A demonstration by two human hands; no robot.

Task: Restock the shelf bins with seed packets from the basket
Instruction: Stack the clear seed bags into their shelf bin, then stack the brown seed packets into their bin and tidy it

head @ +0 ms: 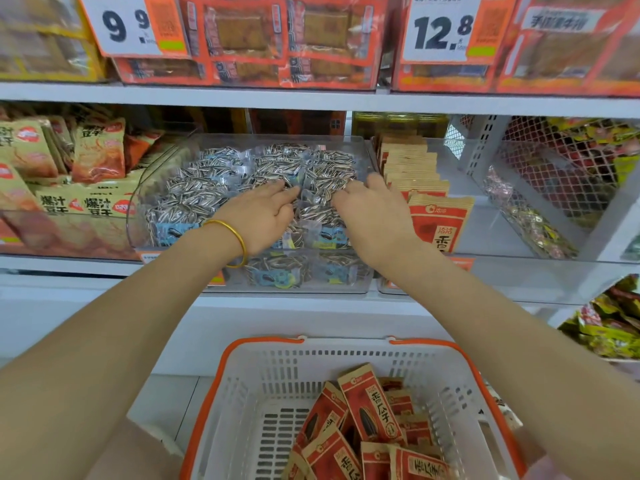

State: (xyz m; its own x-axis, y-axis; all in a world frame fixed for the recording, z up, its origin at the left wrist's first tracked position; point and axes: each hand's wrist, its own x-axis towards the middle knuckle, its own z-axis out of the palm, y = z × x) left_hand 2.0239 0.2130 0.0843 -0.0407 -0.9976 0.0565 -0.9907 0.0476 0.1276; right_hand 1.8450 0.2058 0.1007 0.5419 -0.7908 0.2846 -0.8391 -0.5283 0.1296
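Two hands [260, 216] [375, 216] on crinkly clear seed packets [207, 183], slotted plastic basket [277, 372]

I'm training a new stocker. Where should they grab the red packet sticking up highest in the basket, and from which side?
Pinch the tan top edge from above. The packet leans on the others in the basket with that end raised and free; its lower end is wedged among them.

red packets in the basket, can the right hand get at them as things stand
Probably yes: the basket is open-topped, directly below, and nothing covers the red packets. The right hand just has to leave the clear bin.
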